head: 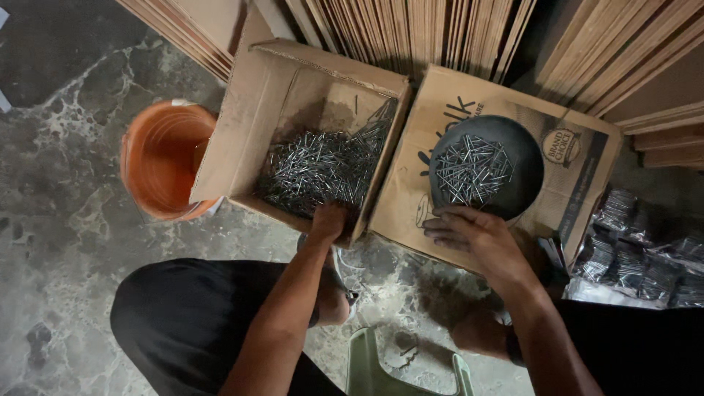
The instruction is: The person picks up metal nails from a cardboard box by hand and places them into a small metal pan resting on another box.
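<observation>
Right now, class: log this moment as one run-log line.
left hand: in nail box, on nails | right hand: at dark bowl of nails | orange bucket: left of box

Dim, soft overhead light; murky shadowed corners, faint glints, slight wide-angle edge stretch.

An orange bucket (165, 158) on the mottled stone floor (66, 213) to my left, wooden boards (440, 33) stacked ahead of me, clear packets (638, 257) on my right, a green stool (374, 370) under me.

Workshop or store-room — stacked plywood sheets (440, 33), carton of loose nails (323, 165), stained concrete floor (59, 183)
</observation>
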